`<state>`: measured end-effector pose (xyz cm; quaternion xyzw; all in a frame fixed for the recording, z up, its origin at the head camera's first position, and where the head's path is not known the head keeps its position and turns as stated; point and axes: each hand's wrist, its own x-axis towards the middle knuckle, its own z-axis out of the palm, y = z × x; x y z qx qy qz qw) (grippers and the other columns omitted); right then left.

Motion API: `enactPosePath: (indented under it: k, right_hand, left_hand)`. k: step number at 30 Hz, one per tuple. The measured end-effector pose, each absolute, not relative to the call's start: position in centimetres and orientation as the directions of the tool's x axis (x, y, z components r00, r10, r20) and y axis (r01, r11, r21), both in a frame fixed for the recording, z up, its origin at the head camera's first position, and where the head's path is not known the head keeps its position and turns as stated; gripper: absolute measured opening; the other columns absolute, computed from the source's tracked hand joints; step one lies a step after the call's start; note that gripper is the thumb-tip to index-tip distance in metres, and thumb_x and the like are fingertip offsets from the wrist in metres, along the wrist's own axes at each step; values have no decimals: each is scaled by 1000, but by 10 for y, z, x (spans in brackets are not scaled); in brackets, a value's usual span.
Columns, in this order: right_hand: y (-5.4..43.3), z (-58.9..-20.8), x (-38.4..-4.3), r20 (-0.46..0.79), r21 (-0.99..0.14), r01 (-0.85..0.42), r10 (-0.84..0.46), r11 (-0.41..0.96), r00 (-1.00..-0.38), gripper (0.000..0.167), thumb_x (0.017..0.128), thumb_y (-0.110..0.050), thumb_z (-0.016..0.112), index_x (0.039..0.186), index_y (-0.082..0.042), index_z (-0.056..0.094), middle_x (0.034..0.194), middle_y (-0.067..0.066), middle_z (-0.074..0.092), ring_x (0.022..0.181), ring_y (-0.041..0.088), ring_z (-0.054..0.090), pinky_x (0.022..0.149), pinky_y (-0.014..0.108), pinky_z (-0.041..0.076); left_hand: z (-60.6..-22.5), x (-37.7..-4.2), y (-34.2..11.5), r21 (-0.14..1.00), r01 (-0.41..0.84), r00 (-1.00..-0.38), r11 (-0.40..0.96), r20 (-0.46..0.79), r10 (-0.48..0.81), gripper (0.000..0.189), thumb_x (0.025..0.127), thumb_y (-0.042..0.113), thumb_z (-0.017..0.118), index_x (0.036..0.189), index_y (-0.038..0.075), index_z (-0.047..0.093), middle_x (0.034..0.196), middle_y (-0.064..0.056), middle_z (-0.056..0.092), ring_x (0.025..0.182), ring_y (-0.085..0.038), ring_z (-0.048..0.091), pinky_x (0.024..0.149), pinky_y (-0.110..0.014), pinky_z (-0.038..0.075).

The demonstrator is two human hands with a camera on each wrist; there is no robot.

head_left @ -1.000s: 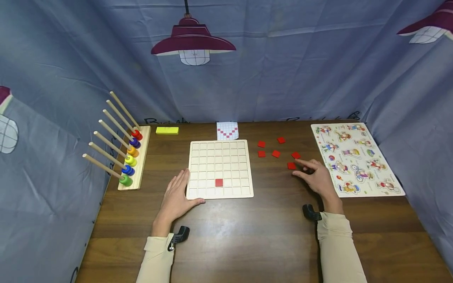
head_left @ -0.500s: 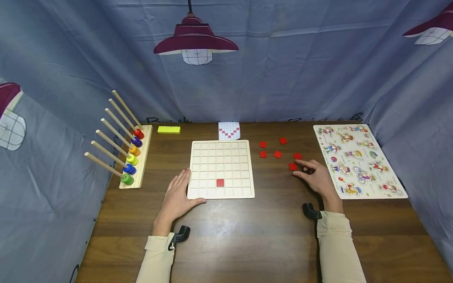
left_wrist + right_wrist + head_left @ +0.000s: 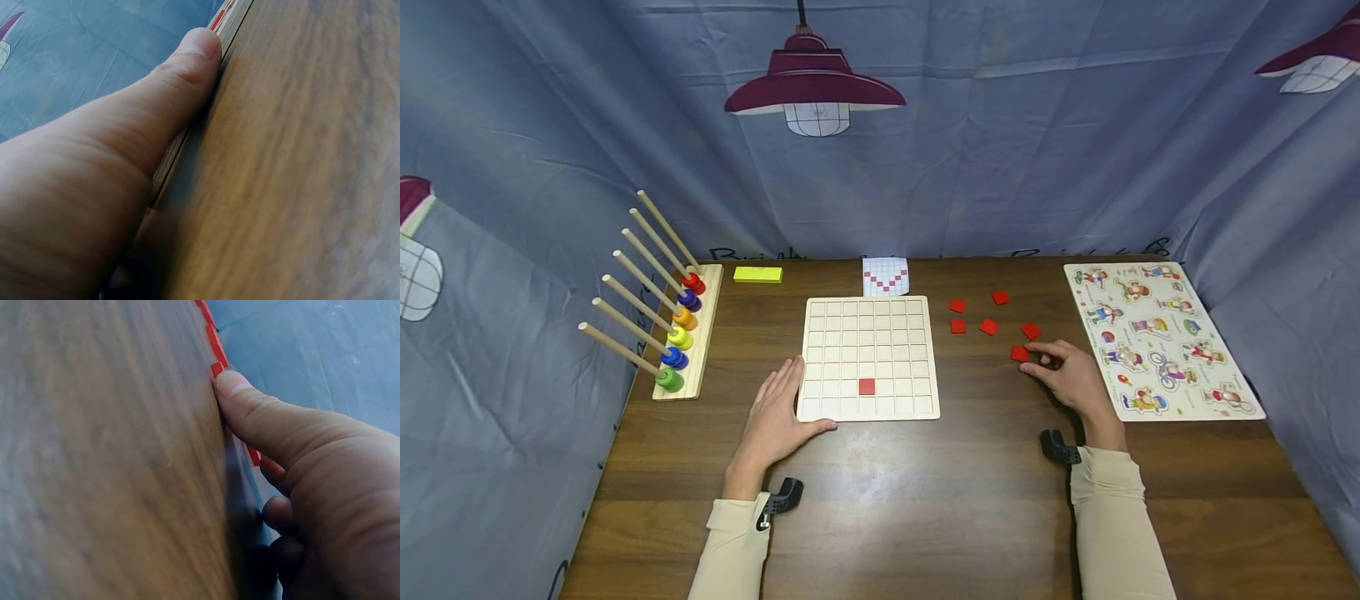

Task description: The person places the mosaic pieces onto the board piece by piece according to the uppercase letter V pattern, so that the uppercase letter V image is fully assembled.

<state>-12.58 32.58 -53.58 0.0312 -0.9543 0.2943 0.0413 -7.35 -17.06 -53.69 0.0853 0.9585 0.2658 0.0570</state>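
Note:
A pale wooden grid board (image 3: 841,350) lies flat, one red square tile (image 3: 867,387) in a lower-middle cell. My left hand (image 3: 771,419) rests against its left side, fingers straight along the edge and thumb at the front corner. To the right of the board, my right hand (image 3: 1069,379) pinches the nearest loose red tile (image 3: 1018,353) between thumb and index finger, down on the table. Other red tiles (image 3: 988,327) lie scattered just beyond. In the right wrist view the thumb (image 3: 269,419) touches a tile's edge; the index finger is mostly hidden behind it.
A pattern card (image 3: 886,277) with a red V stands behind the board. At left is a peg stand (image 3: 706,342) with coloured rings; a yellow block (image 3: 757,275) lies near it. A picture puzzle board (image 3: 1165,342) lies beyond my right hand.
My right thumb and index finger have closed in on the nearest red tile, the index finger moving slightly down to it. My left hand stays at the board. The view shifts slightly.

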Motion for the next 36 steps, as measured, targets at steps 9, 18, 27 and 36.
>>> enactPosePath:
  k: [9, 18, 27, 36]
  right_hand:
    - [323, -533, -125, 65, -573, -51, -16, 818, -998, 39, 88, -28, 82, 119, -5, 74, 88, 6, 61, 82, 19, 52, 68, 21, 38]
    - [322, -536, -127, 101, -553, -78, -27, 830, -995, 31, 89, -25, 81, 112, -4, 75, 86, 5, 61, 79, 19, 53, 67, 22, 38]
    - [320, -544, -125, 212, -490, -153, -52, 858, -976, 24, 90, -24, 79, 103, -5, 74, 81, 4, 59, 71, 18, 49, 65, 28, 38]
    - [303, -543, -121, 272, -513, -195, -57, 836, -961, 20, 88, -23, 80, 97, -6, 74, 78, 2, 56, 70, 14, 46, 62, 25, 37]
  left_hand:
    - [-537, -74, -170, 519, 133, -979, 844, -63, 193, 128, 72, 70, 80, 164, 6, 17, 171, -11, 21, 160, -27, 18, 131, -45, 14]
    - [-536, -73, -170, 522, 136, -978, 842, -64, 197, 128, 72, 70, 80, 164, 5, 17, 171, -11, 21, 160, -27, 18, 131, -45, 14]
    - [-536, -74, -170, 516, 137, -978, 845, -63, 197, 129, 72, 71, 79, 164, 6, 16, 171, -10, 20, 160, -27, 18, 131, -45, 14]
    - [-536, -73, -170, 519, 138, -978, 844, -65, 200, 128, 73, 70, 79, 164, 6, 16, 171, -10, 20, 160, -27, 17, 131, -45, 13]
